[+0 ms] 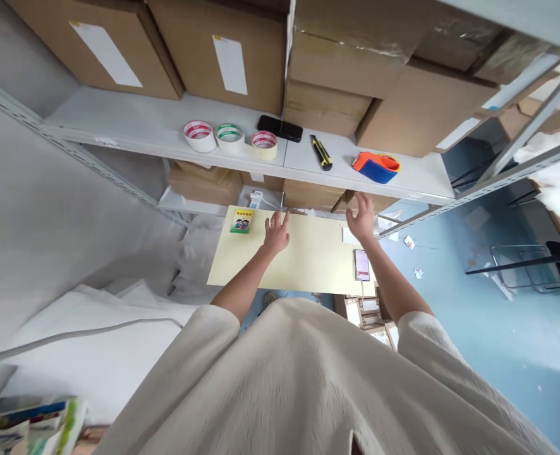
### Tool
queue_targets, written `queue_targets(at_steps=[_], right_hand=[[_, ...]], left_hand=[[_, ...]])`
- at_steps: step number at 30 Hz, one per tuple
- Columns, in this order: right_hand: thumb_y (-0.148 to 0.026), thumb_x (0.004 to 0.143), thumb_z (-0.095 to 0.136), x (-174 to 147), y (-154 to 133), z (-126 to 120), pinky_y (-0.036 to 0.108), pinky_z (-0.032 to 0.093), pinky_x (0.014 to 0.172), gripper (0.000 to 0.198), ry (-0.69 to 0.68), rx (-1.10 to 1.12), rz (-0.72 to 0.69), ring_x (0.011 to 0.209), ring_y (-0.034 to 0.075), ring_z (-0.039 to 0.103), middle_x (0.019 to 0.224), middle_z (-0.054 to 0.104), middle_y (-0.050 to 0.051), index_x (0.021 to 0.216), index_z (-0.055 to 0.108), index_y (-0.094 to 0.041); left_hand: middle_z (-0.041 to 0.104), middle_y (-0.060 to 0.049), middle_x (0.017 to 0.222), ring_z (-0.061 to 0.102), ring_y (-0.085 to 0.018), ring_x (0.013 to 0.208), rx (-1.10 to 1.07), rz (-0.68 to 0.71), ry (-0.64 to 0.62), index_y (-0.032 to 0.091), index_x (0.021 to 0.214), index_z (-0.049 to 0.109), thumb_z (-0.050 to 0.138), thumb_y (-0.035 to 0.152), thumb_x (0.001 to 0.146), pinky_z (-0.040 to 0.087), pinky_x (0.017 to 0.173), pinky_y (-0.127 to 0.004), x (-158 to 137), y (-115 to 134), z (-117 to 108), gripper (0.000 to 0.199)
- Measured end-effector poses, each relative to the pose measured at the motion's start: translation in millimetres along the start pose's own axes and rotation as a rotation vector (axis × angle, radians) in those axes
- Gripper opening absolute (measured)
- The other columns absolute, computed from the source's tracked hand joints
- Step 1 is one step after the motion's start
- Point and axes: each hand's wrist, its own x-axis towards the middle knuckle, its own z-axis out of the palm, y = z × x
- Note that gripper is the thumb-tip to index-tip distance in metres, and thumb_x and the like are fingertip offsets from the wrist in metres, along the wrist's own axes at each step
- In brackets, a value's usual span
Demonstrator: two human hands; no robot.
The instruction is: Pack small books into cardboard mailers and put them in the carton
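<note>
My left hand (277, 235) is over the pale yellow tabletop (308, 268), palm down with the fingers spread and nothing in them. I cannot tell if it touches the top. My right hand (361, 218) is raised at the table's far right, thumb and fingers apart, holding nothing visible. Left of my left hand lies a small yellow-and-green booklet (241, 221) with cartoon figures on its cover. Just below my right hand are a white card or pad (350, 236), partly covered by the hand, and a phone (362, 265) with a lit screen and a cable.
A grey shelf (142, 129) above the table bears cardboard boxes (235, 50), several tape items including a white roll (199, 136), a black phone-like object (280, 127), a yellow-and-black utility knife (321, 153) and an orange-and-blue tape dispenser (377, 167). White sheeting (104, 354) lies at left.
</note>
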Motion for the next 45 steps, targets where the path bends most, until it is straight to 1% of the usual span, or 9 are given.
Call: queue_targets(at_steps=[3, 6, 11, 19, 23, 28, 34, 37, 45], right_hand=[[-0.040, 0.111, 0.046, 52, 31, -47, 0.075, 0.046, 0.126, 0.070, 0.144, -0.106, -0.009, 0.163, 0.044, 0.046, 0.180, 0.046, 0.024, 0.179, 0.043, -0.026], [-0.041, 0.111, 0.044, 93, 51, -73, 0.076, 0.044, 0.124, 0.069, 0.120, -0.178, -0.024, 0.159, 0.046, 0.045, 0.178, 0.048, 0.026, 0.178, 0.044, -0.023], [-0.034, 0.112, 0.044, 122, 70, -77, 0.080, 0.037, 0.124, 0.061, 0.017, -0.143, -0.036, 0.153, 0.046, 0.044, 0.168, 0.056, 0.027, 0.171, 0.054, -0.019], [-0.035, 0.117, 0.043, 118, 85, -78, 0.081, 0.032, 0.122, 0.053, -0.009, -0.167, -0.123, 0.150, 0.048, 0.042, 0.158, 0.062, 0.027, 0.160, 0.066, -0.014], [-0.034, 0.114, 0.048, 80, 80, -88, 0.079, 0.029, 0.122, 0.054, -0.019, -0.150, -0.158, 0.150, 0.050, 0.041, 0.157, 0.064, 0.026, 0.160, 0.065, -0.014], [-0.035, 0.110, 0.055, -19, 55, -78, 0.071, 0.033, 0.120, 0.050, -0.116, -0.159, -0.080, 0.143, 0.049, 0.046, 0.154, 0.069, 0.024, 0.155, 0.068, -0.017], [-0.040, 0.110, 0.059, -131, 33, -6, 0.059, 0.040, 0.116, 0.038, -0.427, -0.060, 0.179, 0.134, 0.045, 0.057, 0.148, 0.074, 0.024, 0.140, 0.072, -0.019], [-0.037, 0.105, 0.065, -170, 35, 34, 0.059, 0.042, 0.116, 0.034, -0.494, 0.025, 0.346, 0.135, 0.045, 0.060, 0.143, 0.076, 0.023, 0.133, 0.071, -0.020], [-0.033, 0.101, 0.066, -210, 48, 95, 0.057, 0.043, 0.116, 0.030, -0.462, 0.058, 0.515, 0.132, 0.042, 0.063, 0.133, 0.077, 0.024, 0.127, 0.071, -0.018]], left_hand=[[0.023, -0.024, 0.196, 0.024, -0.046, 0.182, -0.008, 0.040, 0.031, 0.020, 0.185, 0.036, 0.071, 0.027, 0.101, 0.017, 0.147, -0.069, 9, 37, -4, 0.091], [0.021, -0.023, 0.197, 0.025, -0.046, 0.182, -0.003, 0.069, 0.063, 0.019, 0.182, 0.042, 0.069, 0.024, 0.103, 0.021, 0.147, -0.067, 10, 69, -2, 0.084], [0.019, -0.022, 0.198, 0.025, -0.045, 0.182, -0.015, 0.064, 0.051, 0.020, 0.181, 0.044, 0.068, 0.025, 0.104, 0.022, 0.146, -0.065, -2, 107, 15, 0.081], [0.022, -0.024, 0.196, 0.026, -0.044, 0.181, 0.003, 0.012, -0.004, 0.019, 0.174, 0.053, 0.067, 0.020, 0.104, 0.027, 0.144, -0.065, -29, 136, 50, 0.071], [0.024, -0.024, 0.196, 0.028, -0.044, 0.181, 0.029, 0.016, -0.040, 0.021, 0.171, 0.055, 0.069, 0.024, 0.105, 0.029, 0.143, -0.066, -37, 142, 55, 0.068], [0.022, -0.020, 0.197, 0.027, -0.043, 0.181, 0.062, -0.043, -0.120, 0.024, 0.171, 0.055, 0.068, 0.027, 0.107, 0.031, 0.143, -0.065, -39, 142, 61, 0.066], [0.022, -0.019, 0.197, 0.028, -0.043, 0.180, 0.081, -0.088, -0.264, 0.024, 0.172, 0.056, 0.067, 0.027, 0.108, 0.034, 0.142, -0.063, -47, 131, 86, 0.065], [0.023, -0.018, 0.196, 0.028, -0.044, 0.180, 0.091, -0.088, -0.328, 0.026, 0.171, 0.057, 0.070, 0.031, 0.108, 0.036, 0.141, -0.063, -54, 121, 96, 0.065], [0.022, -0.021, 0.196, 0.029, -0.043, 0.179, 0.116, -0.100, -0.412, 0.024, 0.170, 0.056, 0.067, 0.032, 0.110, 0.034, 0.142, -0.064, -62, 87, 94, 0.062]])
